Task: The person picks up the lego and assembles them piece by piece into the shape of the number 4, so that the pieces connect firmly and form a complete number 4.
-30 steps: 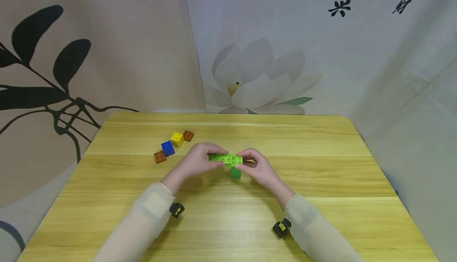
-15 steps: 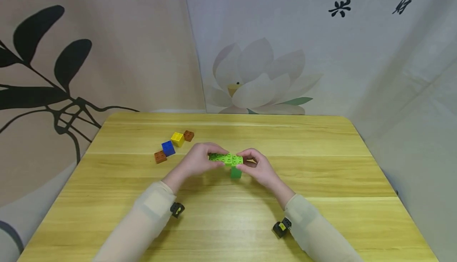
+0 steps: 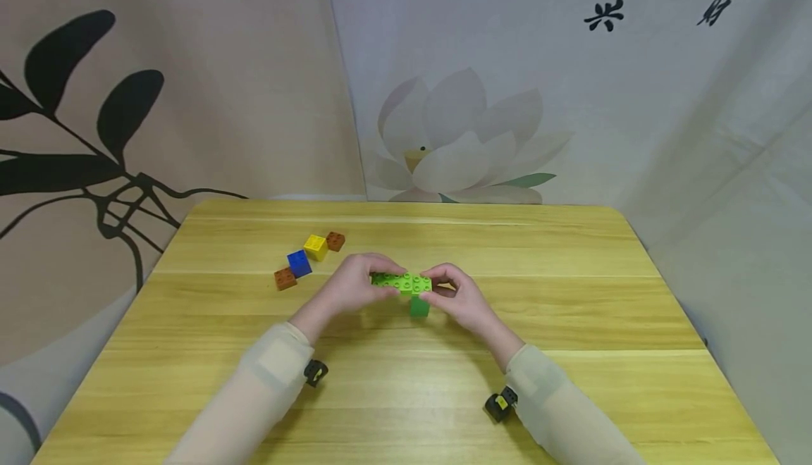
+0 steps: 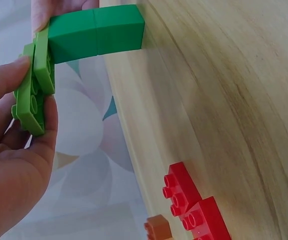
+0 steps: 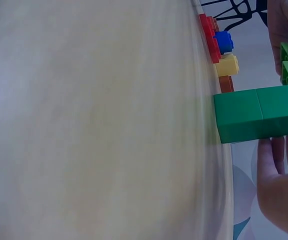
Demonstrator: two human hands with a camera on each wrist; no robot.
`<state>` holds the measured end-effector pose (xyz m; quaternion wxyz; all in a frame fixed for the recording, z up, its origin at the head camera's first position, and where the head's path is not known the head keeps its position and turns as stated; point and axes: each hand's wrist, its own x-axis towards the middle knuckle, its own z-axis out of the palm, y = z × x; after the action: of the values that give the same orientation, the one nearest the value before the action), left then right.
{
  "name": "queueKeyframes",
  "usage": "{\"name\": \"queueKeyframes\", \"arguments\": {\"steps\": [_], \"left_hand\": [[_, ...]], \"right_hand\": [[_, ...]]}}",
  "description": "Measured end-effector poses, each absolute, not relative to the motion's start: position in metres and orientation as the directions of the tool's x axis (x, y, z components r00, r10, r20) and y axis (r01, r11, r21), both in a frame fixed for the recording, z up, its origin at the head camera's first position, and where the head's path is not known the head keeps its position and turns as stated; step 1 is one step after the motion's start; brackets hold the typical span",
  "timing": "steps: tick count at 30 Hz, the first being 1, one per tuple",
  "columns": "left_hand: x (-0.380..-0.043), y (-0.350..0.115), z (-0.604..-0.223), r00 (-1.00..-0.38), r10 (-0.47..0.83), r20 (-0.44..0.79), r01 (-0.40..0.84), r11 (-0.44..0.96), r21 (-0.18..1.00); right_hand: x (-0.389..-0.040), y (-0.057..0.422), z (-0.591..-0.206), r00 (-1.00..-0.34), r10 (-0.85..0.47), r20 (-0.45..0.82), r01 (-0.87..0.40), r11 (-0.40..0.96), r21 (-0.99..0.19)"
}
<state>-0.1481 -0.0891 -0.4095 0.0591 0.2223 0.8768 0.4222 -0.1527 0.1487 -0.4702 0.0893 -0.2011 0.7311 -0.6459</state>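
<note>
Two light green building bricks, overlapping and offset, lie across the top of a stack of two dark green bricks. The stack stands on the wooden table. My left hand pinches the outer light green brick between thumb and fingers. On the other side, my right hand grips the right end of the light green pair, directly above the dark green stack. Fingers of the right hand are partly hidden behind the dark green bricks in the right wrist view.
At the table's back left lie a yellow brick, a blue brick and two brown bricks. Two red bricks show in the left wrist view; the left hand and arm hide them from the head view. A printed curtain hangs behind.
</note>
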Motion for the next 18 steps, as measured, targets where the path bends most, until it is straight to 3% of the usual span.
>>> {"name": "queueKeyframes", "arguments": {"steps": [18], "left_hand": [[-0.1466,-0.0874,-0.4084,-0.898,0.434,0.07,0.328,0.556,0.763]], "right_hand": [[-0.1512,0.1482,-0.4699,-0.907,-0.402,0.127,-0.172,0.079,-0.982]]}}
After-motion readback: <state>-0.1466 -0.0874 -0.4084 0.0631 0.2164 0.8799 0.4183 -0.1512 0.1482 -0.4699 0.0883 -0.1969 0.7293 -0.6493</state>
